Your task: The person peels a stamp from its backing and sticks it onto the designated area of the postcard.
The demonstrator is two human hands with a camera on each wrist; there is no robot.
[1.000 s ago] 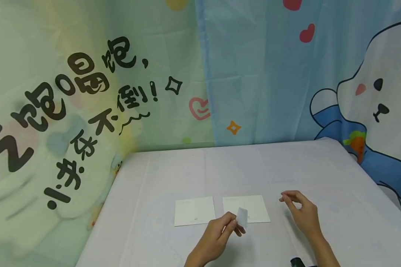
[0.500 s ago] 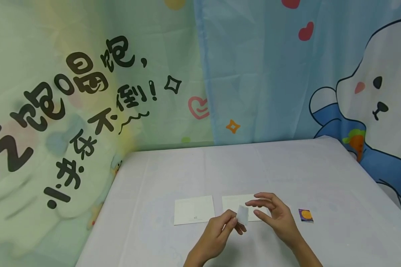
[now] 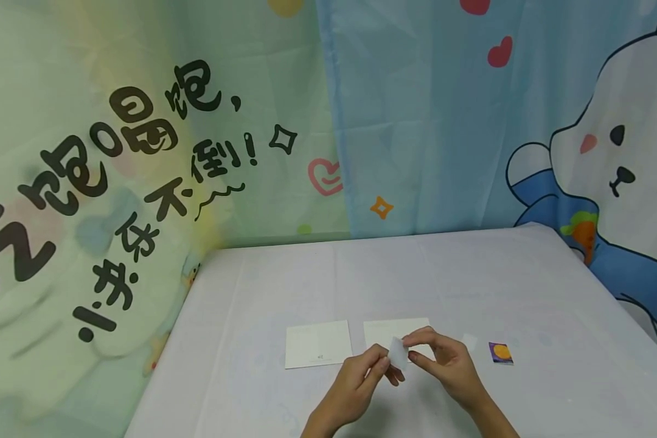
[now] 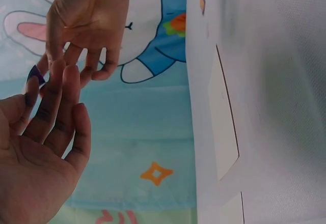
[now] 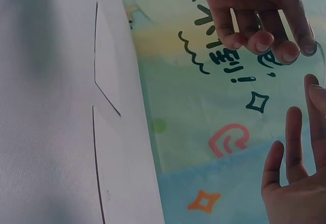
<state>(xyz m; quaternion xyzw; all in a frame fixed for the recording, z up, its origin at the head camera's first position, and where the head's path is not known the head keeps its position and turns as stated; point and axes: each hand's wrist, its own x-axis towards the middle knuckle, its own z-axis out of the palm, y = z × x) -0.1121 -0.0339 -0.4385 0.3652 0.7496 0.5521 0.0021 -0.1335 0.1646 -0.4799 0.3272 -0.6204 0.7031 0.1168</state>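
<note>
Between my two hands is a small thin square piece of paper [image 3: 397, 353], whitish on the side facing the head camera. Its purple face [image 4: 35, 75] shows in the left wrist view. My left hand [image 3: 356, 384] pinches its left edge between thumb and fingers. At the right edge, the index finger and thumb of my right hand [image 3: 444, 365] close on the upper corner. A white card [image 3: 395, 330] lies behind, partly covered by the hands. Another white card [image 3: 319, 345] with tiny print lies left of it.
A small purple square with a yellow disc [image 3: 501, 353] lies on the white tablecloth [image 3: 285, 286], right of my right hand. A faint whitish scrap [image 3: 469, 342] lies beside it. Printed curtains [image 3: 405, 121] hang behind the table.
My right hand has come in from the right to the paper's edge, uncovering the purple square and the faint scrap. The left hand has stayed nearly in place, still pinching the paper.
</note>
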